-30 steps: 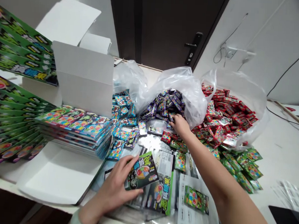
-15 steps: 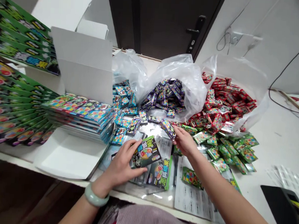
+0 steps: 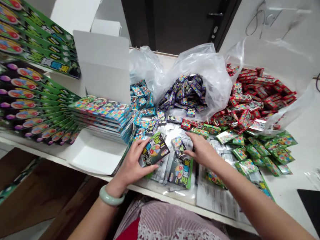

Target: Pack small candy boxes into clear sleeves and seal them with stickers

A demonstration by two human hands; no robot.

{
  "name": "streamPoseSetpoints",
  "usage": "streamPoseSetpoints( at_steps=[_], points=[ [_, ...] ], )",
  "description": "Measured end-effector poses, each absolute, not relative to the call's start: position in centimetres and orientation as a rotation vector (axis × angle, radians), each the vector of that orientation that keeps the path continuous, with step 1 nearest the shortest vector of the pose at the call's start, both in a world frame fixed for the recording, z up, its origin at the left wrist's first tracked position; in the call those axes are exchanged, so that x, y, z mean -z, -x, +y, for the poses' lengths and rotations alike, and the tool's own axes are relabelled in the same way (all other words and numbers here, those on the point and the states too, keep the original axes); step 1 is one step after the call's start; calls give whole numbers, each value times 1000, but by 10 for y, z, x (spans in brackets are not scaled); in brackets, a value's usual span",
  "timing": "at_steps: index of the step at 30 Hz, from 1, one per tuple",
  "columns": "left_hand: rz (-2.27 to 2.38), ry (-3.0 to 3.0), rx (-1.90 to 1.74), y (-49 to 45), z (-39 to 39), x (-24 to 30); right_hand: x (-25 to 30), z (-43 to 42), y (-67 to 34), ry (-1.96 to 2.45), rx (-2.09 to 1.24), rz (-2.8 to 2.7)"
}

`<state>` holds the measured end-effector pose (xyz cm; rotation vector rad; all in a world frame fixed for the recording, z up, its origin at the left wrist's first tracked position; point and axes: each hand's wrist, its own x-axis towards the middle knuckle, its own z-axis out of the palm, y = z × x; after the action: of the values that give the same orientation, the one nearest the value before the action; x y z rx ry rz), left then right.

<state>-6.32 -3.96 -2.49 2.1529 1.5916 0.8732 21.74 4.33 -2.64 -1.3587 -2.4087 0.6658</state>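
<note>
My left hand [image 3: 132, 165] grips a flat black-and-green printed packet [image 3: 154, 148], thumb along its lower edge and fingers over its left side. A second packet of the same print [image 3: 181, 173] lies flat on the table just right of it. My right hand [image 3: 201, 149] has its thumb and forefinger apart. A small purple candy box [image 3: 178, 146] rests by those fingertips, above the second packet; whether the thumb touches it I cannot tell. Several small green boxes [image 3: 260, 150] lie right of my right hand, and a few more are partly hidden under my forearm.
Clear plastic bags spill small blue boxes [image 3: 141, 97], purple boxes [image 3: 186, 92] and red boxes [image 3: 258, 93] along the back. At left stand an open white carton [image 3: 94, 154], a stack of printed packs [image 3: 101, 111] and fanned green cards [image 3: 29, 102]. Printed sheets [image 3: 215, 198] lie near the front edge.
My right hand has let go of the small purple box, which now lies lower, near the packets. My left hand keeps its packet, slightly turned. The view has shifted left.
</note>
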Motion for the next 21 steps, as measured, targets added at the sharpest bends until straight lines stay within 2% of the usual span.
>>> streamPoseSetpoints(
  at_steps=[6,12,14,21],
  points=[
    [1525,-2153,-881,59,-36,21,26,75,-215,999,-761,-2788],
    [1490,-2240,-830,53,-38,20,-5,55,-229,1121,-434,-2359],
    [1442,-2275,-824,50,-35,20,-23,43,-234,1107,-385,-2371],
    [1299,-2375,-760,35,-29,19,-42,26,-231,922,-532,-2759]
  ],
)
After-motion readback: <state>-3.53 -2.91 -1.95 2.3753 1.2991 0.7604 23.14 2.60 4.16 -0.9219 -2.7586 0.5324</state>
